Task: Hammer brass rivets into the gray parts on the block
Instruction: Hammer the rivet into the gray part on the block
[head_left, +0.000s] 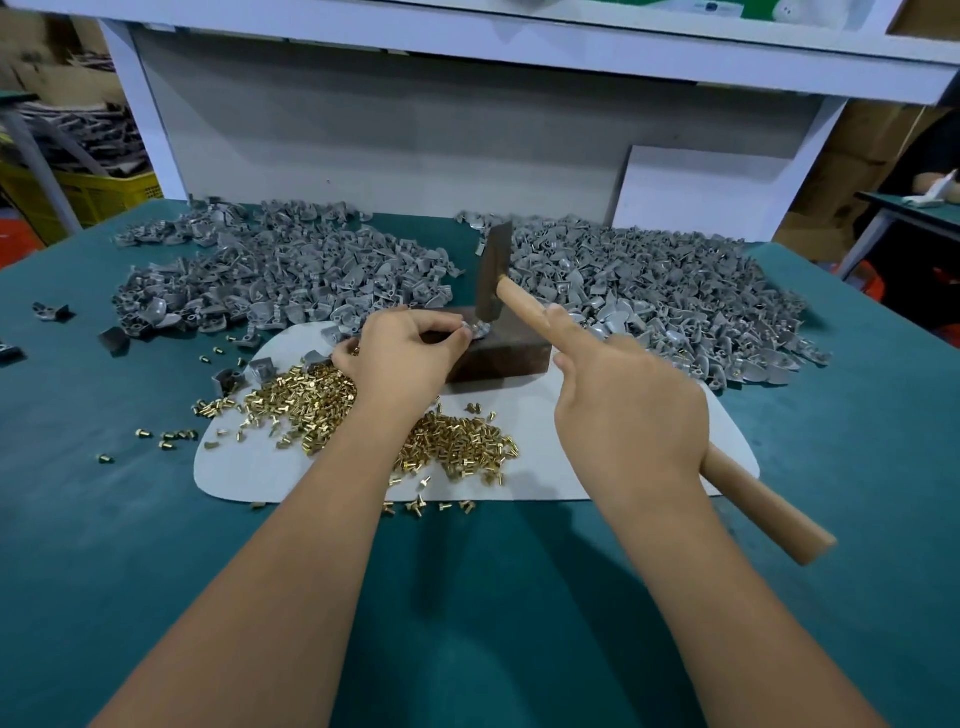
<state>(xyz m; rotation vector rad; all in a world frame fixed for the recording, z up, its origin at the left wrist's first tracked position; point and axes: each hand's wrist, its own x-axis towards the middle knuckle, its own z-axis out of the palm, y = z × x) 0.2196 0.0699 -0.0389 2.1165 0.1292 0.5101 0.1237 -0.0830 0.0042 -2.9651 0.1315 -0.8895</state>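
Observation:
A dark brown block (501, 358) sits on a white mat (244, 467) in the middle of the green table. On its top lies a gray part (480, 328), pinched by the fingertips of my left hand (402, 353). My right hand (628, 410) grips the wooden handle of a hammer (493, 275), index finger stretched along the handle. The hammer's metal head stands just above the gray part. Loose brass rivets (457, 447) lie heaped on the mat under my left wrist.
Two big heaps of gray parts lie behind the block, one at the left (280, 270) and one at the right (654, 296). A few stray parts and rivets are scattered left of the mat. A white shelf frame (467, 57) rises at the back.

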